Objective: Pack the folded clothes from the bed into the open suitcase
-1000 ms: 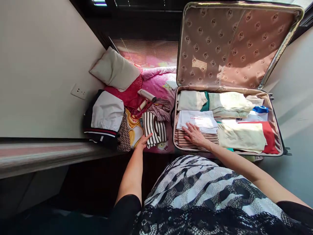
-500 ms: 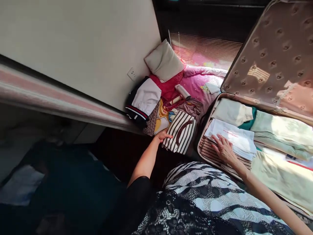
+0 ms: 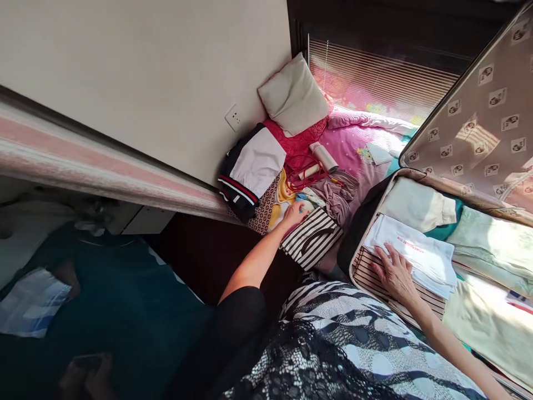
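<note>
My left hand (image 3: 293, 213) is at the far edge of a black-and-white striped pouch (image 3: 313, 240) with a dark brown handle. Its fingers are curled by a small blue, white and yellow cloth (image 3: 311, 198); what lies between them is too small to make out. My right hand (image 3: 395, 273) lies flat with fingers apart, on the near edge of a folded white cloth bag (image 3: 410, 247) with red lettering. That bag sits inside an open suitcase (image 3: 353, 261), over a brown striped piece (image 3: 372, 266).
Folded pale garments (image 3: 491, 328) fill the suitcase's right side; its patterned lid (image 3: 470, 139) stands raised. Left of the pouch are dark-and-white clothes (image 3: 258, 161), a cushion (image 3: 293, 97), a roll (image 3: 323, 157) and a mauve cloth (image 3: 339, 197). A wall (image 3: 166, 83) borders the left.
My left hand has moved from the pouch's left side to its far edge, by the small cloth. The pouch now lies flatter. My right hand stays on the white bag; the view has shifted.
</note>
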`<state>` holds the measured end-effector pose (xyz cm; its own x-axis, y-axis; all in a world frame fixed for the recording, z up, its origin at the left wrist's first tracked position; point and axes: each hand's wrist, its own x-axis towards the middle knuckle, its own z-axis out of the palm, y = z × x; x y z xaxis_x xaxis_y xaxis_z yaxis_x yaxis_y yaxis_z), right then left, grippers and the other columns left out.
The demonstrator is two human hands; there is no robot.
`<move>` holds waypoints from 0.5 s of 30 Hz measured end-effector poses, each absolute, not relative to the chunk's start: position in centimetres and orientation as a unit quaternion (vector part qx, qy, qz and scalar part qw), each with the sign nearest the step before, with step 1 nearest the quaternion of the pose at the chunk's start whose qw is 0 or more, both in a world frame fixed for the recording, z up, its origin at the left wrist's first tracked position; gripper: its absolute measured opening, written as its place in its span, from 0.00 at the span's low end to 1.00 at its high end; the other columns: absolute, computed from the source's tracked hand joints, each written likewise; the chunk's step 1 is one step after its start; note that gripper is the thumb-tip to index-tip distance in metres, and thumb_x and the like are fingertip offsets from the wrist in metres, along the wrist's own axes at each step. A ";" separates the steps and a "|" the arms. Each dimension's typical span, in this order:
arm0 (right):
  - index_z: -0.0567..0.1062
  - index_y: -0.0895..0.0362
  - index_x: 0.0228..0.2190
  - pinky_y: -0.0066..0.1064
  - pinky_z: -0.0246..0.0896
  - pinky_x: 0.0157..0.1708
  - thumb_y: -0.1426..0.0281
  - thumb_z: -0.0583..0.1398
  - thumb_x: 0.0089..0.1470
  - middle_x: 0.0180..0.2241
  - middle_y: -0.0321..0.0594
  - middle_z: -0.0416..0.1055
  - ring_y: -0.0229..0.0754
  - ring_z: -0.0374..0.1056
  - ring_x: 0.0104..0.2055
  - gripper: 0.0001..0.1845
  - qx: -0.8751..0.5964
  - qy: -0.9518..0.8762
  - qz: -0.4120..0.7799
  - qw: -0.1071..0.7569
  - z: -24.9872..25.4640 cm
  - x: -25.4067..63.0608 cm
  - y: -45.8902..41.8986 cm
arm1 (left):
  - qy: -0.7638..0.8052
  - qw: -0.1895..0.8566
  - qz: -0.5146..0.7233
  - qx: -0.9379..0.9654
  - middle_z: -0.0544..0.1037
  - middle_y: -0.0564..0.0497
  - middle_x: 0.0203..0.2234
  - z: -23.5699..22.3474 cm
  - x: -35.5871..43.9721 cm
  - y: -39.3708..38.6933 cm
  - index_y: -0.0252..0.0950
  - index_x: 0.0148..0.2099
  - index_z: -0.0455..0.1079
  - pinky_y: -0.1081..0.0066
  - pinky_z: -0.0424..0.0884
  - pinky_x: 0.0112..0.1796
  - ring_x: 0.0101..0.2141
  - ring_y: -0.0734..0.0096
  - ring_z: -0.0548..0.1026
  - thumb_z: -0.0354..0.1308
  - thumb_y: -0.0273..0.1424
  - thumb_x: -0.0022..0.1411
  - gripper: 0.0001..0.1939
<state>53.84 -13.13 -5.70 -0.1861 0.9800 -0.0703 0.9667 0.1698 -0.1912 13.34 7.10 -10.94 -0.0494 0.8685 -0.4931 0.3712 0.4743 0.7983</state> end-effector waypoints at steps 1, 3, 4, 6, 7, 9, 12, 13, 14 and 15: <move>0.76 0.51 0.66 0.59 0.69 0.59 0.54 0.51 0.75 0.71 0.58 0.65 0.66 0.65 0.70 0.28 -0.642 -0.760 0.096 0.039 -5.7 53.6 -13.3 | 0.689 0.472 0.220 0.504 0.83 0.37 0.54 -10.8 13.6 9.4 0.38 0.60 0.79 0.50 0.64 0.70 0.65 0.45 0.76 0.73 0.46 0.64 0.27; 0.76 0.50 0.66 0.60 0.68 0.60 0.55 0.52 0.75 0.71 0.57 0.65 0.66 0.65 0.70 0.28 -0.651 -0.752 0.096 0.050 -5.7 53.1 -13.5 | 0.698 0.363 0.157 0.597 0.76 0.33 0.66 -10.6 14.2 14.0 0.37 0.71 0.71 0.49 0.59 0.73 0.72 0.43 0.68 0.71 0.48 0.66 0.37; 0.76 0.50 0.66 0.60 0.68 0.60 0.55 0.52 0.75 0.71 0.57 0.65 0.66 0.65 0.70 0.28 -0.655 -0.748 0.095 0.056 -5.8 52.8 -13.6 | 0.701 0.320 0.116 0.627 0.71 0.31 0.70 -10.7 14.5 16.2 0.36 0.75 0.66 0.49 0.57 0.74 0.74 0.41 0.64 0.72 0.48 0.66 0.43; 0.76 0.49 0.67 0.60 0.67 0.59 0.56 0.53 0.74 0.71 0.57 0.65 0.67 0.65 0.70 0.27 -0.662 -0.741 0.092 0.064 -5.9 52.5 -13.9 | 0.699 0.283 0.034 0.656 0.62 0.26 0.76 -11.3 14.9 19.9 0.33 0.80 0.56 0.47 0.53 0.75 0.78 0.37 0.56 0.74 0.46 0.63 0.53; 0.76 0.49 0.67 0.60 0.67 0.59 0.57 0.53 0.74 0.71 0.57 0.65 0.67 0.65 0.70 0.27 -0.665 -0.739 0.089 0.066 -6.1 52.3 -14.0 | 0.693 0.279 -0.004 0.664 0.57 0.24 0.78 -11.8 15.1 21.5 0.31 0.82 0.51 0.46 0.51 0.75 0.79 0.36 0.52 0.75 0.44 0.62 0.57; 0.76 0.49 0.65 0.59 0.66 0.60 0.58 0.54 0.74 0.71 0.56 0.66 0.66 0.65 0.70 0.26 -0.668 -0.736 0.081 0.070 -6.3 52.0 -14.3 | 0.678 0.289 -0.064 0.673 0.51 0.22 0.79 -13.0 15.5 24.1 0.30 0.83 0.45 0.43 0.50 0.75 0.80 0.34 0.48 0.77 0.38 0.59 0.62; 0.76 0.48 0.64 0.58 0.64 0.63 0.59 0.55 0.74 0.71 0.54 0.65 0.64 0.63 0.71 0.24 -0.675 -0.730 0.075 0.077 -6.6 51.3 -14.6 | 0.676 0.291 -0.100 0.669 0.54 0.23 0.78 -15.0 16.3 26.5 0.33 0.83 0.45 0.41 0.56 0.72 0.77 0.31 0.55 0.78 0.32 0.57 0.62; 0.76 0.48 0.64 0.57 0.63 0.64 0.60 0.56 0.73 0.71 0.54 0.65 0.63 0.63 0.72 0.23 -0.679 -0.726 0.074 0.080 -6.6 51.0 -14.7 | 0.687 0.275 -0.094 0.666 0.58 0.23 0.76 -15.5 16.6 26.9 0.32 0.82 0.48 0.42 0.58 0.70 0.75 0.32 0.59 0.77 0.30 0.59 0.58; 0.76 0.48 0.64 0.57 0.62 0.64 0.61 0.56 0.73 0.71 0.54 0.65 0.63 0.62 0.72 0.23 -0.684 -0.721 0.073 0.082 -6.7 50.8 -14.7 | 0.699 0.253 -0.083 0.664 0.61 0.22 0.74 -15.9 17.0 27.1 0.30 0.80 0.51 0.44 0.60 0.69 0.72 0.34 0.63 0.74 0.29 0.64 0.52; 0.77 0.48 0.64 0.57 0.61 0.65 0.61 0.57 0.73 0.71 0.53 0.65 0.63 0.62 0.72 0.23 -0.689 -0.716 0.070 0.085 -6.7 50.5 -14.7 | 0.711 0.231 -0.069 0.661 0.64 0.22 0.72 -16.2 17.3 27.2 0.27 0.78 0.55 0.46 0.60 0.68 0.70 0.37 0.65 0.69 0.29 0.69 0.42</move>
<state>50.50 -14.70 -6.66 -0.0363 0.9990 0.0256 0.9754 0.0410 -0.2166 17.33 27.18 -16.19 -0.0203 0.9074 -0.4199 0.9712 0.1176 0.2071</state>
